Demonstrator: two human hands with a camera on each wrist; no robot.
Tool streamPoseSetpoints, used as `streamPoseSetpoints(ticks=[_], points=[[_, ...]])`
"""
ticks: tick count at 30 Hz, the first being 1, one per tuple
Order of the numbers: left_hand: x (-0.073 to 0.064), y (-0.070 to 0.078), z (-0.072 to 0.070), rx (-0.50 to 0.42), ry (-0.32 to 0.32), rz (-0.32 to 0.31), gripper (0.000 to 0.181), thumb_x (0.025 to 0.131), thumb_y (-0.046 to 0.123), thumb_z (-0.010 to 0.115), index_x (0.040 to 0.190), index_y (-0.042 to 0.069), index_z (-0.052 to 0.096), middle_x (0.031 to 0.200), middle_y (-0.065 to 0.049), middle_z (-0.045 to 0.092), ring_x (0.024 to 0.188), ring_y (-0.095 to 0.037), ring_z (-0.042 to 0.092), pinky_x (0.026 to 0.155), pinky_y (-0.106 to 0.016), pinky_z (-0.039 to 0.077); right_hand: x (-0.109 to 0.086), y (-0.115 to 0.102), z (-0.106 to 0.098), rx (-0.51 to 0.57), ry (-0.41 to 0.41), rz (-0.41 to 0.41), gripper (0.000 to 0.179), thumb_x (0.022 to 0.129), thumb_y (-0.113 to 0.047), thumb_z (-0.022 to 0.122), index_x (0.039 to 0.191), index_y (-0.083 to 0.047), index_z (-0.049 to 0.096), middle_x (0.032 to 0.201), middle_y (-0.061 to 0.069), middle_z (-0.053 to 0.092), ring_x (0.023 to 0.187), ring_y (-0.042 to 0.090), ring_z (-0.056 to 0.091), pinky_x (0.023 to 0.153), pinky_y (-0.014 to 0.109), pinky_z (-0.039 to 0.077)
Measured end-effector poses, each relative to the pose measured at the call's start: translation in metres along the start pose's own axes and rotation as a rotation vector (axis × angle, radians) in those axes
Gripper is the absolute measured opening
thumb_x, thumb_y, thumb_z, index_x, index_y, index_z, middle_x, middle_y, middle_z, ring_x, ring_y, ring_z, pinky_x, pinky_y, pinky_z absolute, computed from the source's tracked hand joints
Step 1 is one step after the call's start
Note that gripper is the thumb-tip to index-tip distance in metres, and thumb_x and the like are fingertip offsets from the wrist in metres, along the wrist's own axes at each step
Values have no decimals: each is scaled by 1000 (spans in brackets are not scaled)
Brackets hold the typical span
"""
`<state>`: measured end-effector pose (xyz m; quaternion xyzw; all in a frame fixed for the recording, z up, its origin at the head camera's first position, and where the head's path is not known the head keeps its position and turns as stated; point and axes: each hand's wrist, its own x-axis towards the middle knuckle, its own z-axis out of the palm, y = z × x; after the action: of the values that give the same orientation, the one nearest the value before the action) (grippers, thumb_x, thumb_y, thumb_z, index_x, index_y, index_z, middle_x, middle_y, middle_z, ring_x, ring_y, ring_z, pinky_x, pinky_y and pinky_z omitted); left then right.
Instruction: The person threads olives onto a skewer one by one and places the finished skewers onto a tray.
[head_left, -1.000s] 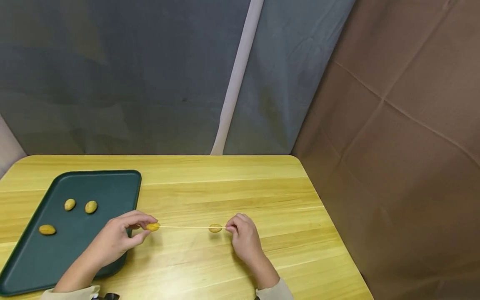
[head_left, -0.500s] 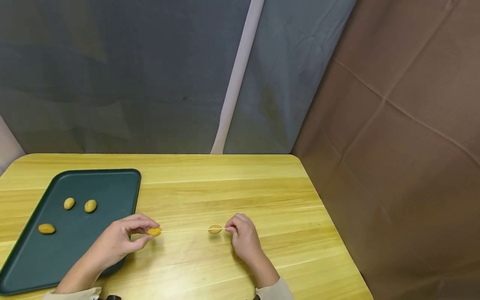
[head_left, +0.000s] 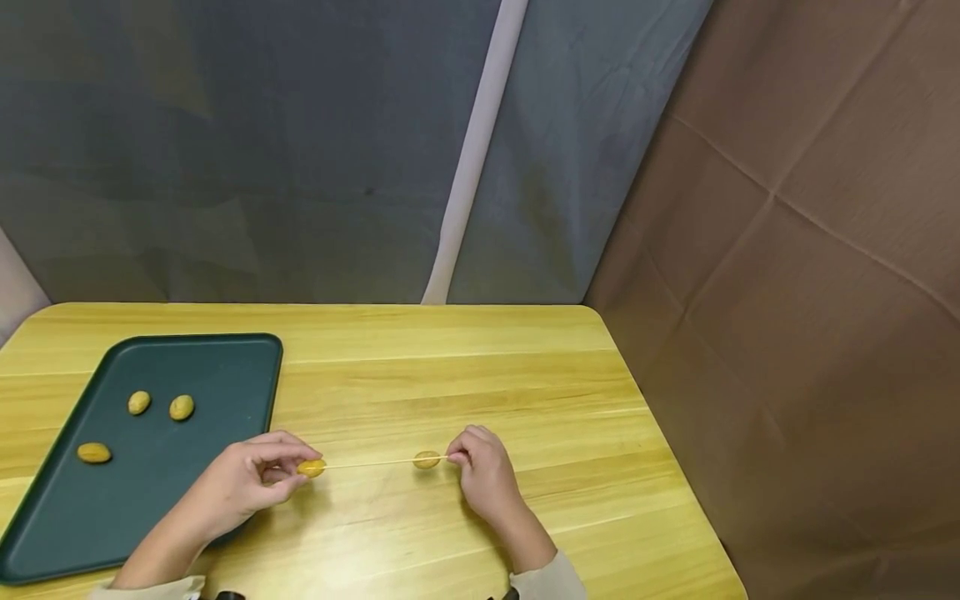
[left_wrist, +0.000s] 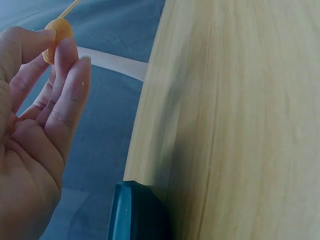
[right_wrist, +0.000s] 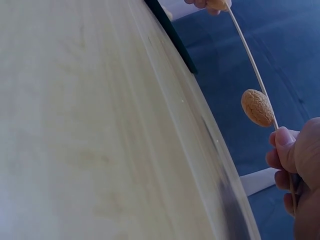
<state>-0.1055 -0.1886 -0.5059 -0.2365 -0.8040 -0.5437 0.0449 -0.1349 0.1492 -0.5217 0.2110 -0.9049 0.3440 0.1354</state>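
My left hand (head_left: 243, 479) pinches a small oval, yellow-orange fruit-like piece (head_left: 311, 468) between thumb and fingers, over the tray's right side. A thin pale wooden skewer (head_left: 367, 464) runs from that piece across to my right hand (head_left: 486, 471), whose thumb and fingers grip its other end. Just left of the right fingertips, a second oval piece (right_wrist: 257, 107), tan and wrinkled, sits at the skewer. In the left wrist view, the skewer (left_wrist: 69, 9) meets the top end of the orange piece (left_wrist: 59, 37). The right palm hides the skewer's near end in the head view.
A dark green tray (head_left: 217, 367) lies on the left of the wood-grain table (head_left: 450, 375). On it are three more oval pieces, one of them a yellow one (head_left: 93, 452) at the left. Grey cloth (head_left: 262, 150) hangs behind, brown cloth (head_left: 825, 292) at the right.
My left hand with the orange piece has moved slightly right and toward me, so the skewer tilts a little. The right hand has shifted only slightly left and keeps its grip.
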Motion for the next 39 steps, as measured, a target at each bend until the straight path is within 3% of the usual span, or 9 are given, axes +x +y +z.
streamPoseSetpoints(ticks=[11, 20, 39], points=[[0, 5, 3, 30, 21, -40, 30, 81, -8, 78, 104, 11, 78, 102, 3, 68, 79, -8, 61, 65, -22, 55, 1, -1, 0, -24, 5, -25, 9, 84, -12, 75, 80, -14, 67, 80, -8, 61, 79, 8, 57, 76, 25, 50], [0, 7, 3, 33, -6, -79, 33, 82, -10, 74, 107, 10, 77, 102, 2, 68, 79, -9, 61, 67, -23, 56, 1, -3, 0, -23, 0, -16, 10, 83, -11, 75, 79, -14, 67, 78, -9, 60, 78, 8, 58, 78, 27, 50], [3, 7, 9, 27, 2, -51, 33, 81, -11, 74, 105, 12, 78, 102, 1, 70, 82, -6, 63, 65, -23, 56, 3, -8, 0, -23, -9, -28, 9, 84, -12, 75, 80, -14, 67, 80, -8, 61, 80, 8, 59, 81, 26, 51]])
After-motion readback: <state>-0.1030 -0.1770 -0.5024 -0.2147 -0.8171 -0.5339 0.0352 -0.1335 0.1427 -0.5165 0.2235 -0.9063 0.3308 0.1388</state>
